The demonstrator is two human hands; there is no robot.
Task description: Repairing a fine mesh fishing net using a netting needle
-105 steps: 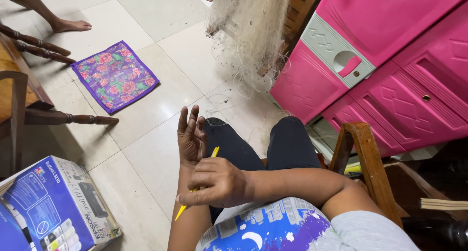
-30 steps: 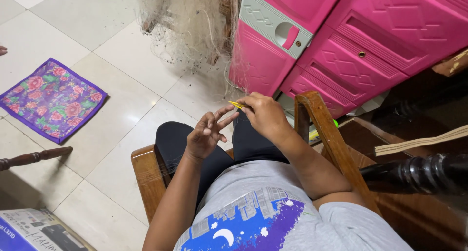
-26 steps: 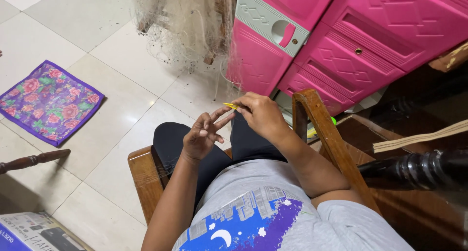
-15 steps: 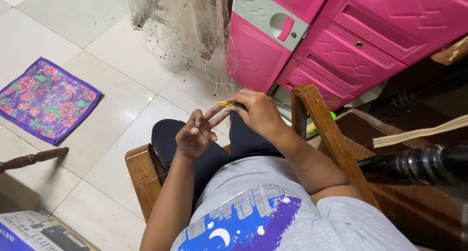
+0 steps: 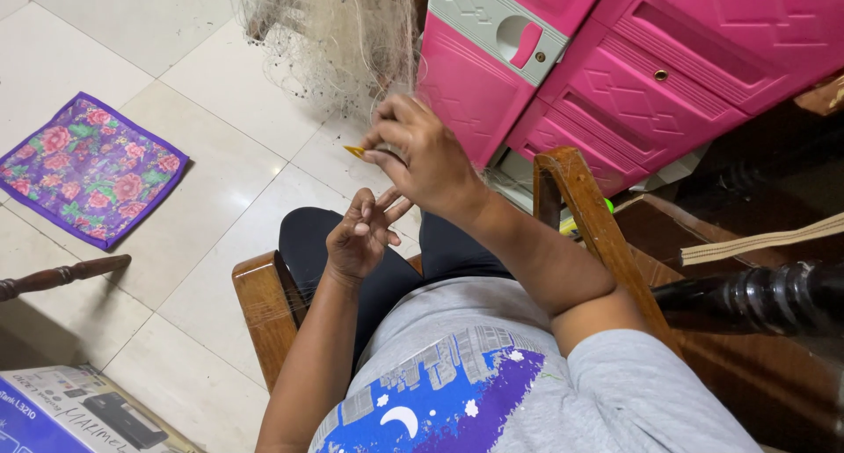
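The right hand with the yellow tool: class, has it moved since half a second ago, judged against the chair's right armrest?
Yes. The right hand has risen away from the armrest, toward the net.

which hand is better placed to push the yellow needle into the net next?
Right, probably. The right hand already pinches the small yellow netting needle, raised close to the pale fishing net. The left hand sits lower, fingers curled, with no tool that shows.

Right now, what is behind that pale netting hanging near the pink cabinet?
Through the netting show the pale floor tiles and, at its right edge, the pink cabinet. What it hangs from lies above the frame. The right hand, holding a yellow tool, covers its lower part.
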